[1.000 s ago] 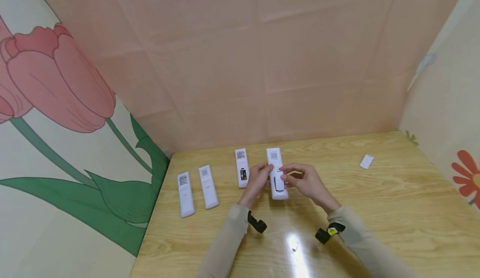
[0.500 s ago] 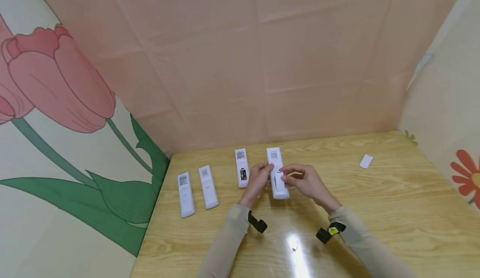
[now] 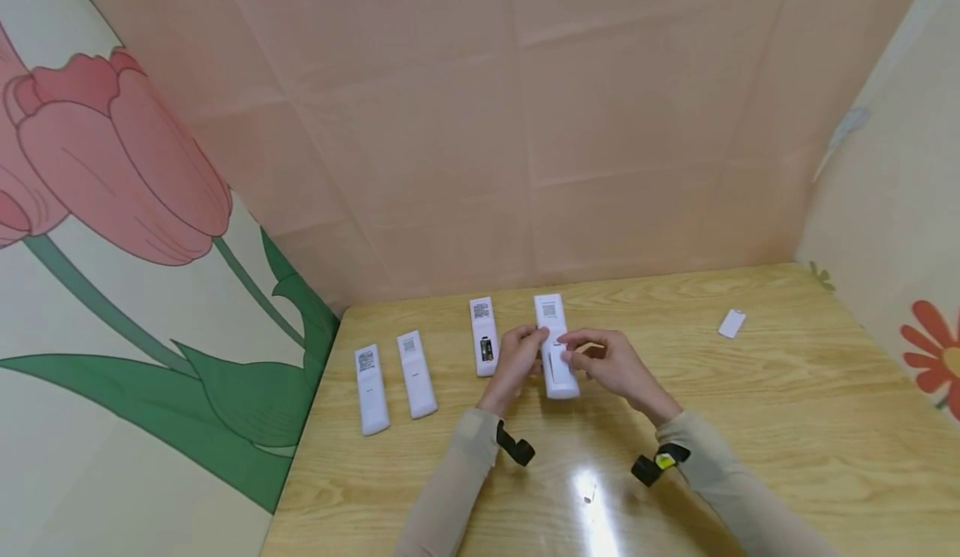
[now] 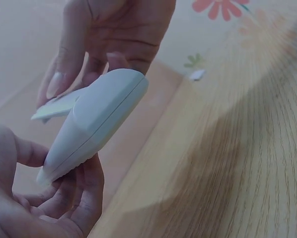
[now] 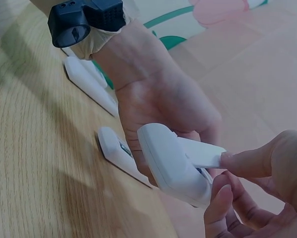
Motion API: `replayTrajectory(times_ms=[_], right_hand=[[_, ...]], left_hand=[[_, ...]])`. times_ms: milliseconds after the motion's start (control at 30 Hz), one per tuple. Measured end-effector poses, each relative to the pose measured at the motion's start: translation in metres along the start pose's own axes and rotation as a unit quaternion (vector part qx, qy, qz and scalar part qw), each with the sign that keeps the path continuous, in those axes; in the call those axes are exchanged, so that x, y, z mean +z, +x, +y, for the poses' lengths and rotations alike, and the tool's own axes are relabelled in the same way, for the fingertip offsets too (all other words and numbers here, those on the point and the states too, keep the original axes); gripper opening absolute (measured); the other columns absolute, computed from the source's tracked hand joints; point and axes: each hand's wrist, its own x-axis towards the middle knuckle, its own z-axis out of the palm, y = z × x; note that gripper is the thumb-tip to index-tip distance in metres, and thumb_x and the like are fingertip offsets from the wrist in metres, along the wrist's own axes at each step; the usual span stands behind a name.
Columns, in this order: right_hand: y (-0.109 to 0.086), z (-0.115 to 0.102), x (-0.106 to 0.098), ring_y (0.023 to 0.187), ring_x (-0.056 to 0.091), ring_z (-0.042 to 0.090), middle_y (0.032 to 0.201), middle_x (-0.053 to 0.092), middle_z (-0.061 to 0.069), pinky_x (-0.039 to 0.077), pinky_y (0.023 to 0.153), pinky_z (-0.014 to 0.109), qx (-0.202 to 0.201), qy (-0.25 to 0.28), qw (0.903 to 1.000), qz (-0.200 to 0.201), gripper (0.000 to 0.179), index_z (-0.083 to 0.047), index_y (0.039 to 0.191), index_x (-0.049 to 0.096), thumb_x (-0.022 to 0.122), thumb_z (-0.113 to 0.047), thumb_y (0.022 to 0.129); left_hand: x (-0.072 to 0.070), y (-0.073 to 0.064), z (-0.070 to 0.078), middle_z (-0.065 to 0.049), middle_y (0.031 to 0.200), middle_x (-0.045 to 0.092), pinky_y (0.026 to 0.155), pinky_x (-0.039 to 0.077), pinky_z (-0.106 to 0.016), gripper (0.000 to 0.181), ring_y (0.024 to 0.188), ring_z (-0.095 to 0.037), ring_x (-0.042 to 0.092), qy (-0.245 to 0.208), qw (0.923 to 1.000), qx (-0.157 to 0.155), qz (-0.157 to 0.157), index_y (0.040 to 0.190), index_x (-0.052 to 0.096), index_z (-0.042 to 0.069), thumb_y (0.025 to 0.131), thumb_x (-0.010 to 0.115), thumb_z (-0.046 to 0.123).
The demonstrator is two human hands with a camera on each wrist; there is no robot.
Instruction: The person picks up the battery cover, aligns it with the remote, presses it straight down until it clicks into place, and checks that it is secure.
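My left hand (image 3: 517,357) grips a white remote control (image 3: 550,311) by its sides, back face up, above the table. With thumb and fingers, my right hand (image 3: 611,363) pinches the remote's battery cover (image 3: 559,367). That cover (image 5: 203,152) stands tilted in the right wrist view, one end against the remote's back and the pinched end raised. A thin dark gap runs along the cover's left side in the head view. The left wrist view shows the remote (image 4: 101,106) edge-on, left fingers curled beneath it. The battery bay is mostly hidden.
On the wooden table (image 3: 750,424), a remote with its bay uncovered and batteries inside (image 3: 483,336) lies behind the left hand. Two covered remotes, one nearer (image 3: 417,373) and one farther left (image 3: 372,390), lie beyond. A loose white cover (image 3: 732,323) lies at right.
The battery cover has settled lower over the bay, and the dark opening at its left and bottom has narrowed to a thin line. Both hands stay almost in place.
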Motion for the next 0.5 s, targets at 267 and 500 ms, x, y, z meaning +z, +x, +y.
replayTrajectory(times_ms=[267,500], right_hand=[[0.0028,0.0029,0.0031,0.09,0.068,0.034,0.123,0.071,0.018,0.059,0.067,0.034,0.018,-0.009,0.9998,0.006,0.026,-0.009,0.125,0.077,0.076,-0.015,0.1],[0.0016,0.0044,0.0033,0.095,0.067,0.042,0.116,0.067,0.017,0.058,0.068,0.034,0.023,-0.012,0.9997,0.006,0.029,-0.01,0.126,0.076,0.079,-0.018,0.098]], left_hand=[[-0.0001,-0.0016,0.0009,-0.007,0.102,0.074,0.067,0.058,-0.03,0.031,0.082,-0.015,0.069,0.003,1.0,-0.006,0.003,0.117,0.074,0.005,0.104,0.067,0.032],[-0.0021,-0.0027,0.001,-0.008,0.103,0.074,0.07,0.061,-0.031,0.029,0.085,-0.016,0.069,-0.003,1.0,-0.007,-0.005,0.116,0.074,0.005,0.105,0.066,0.031]])
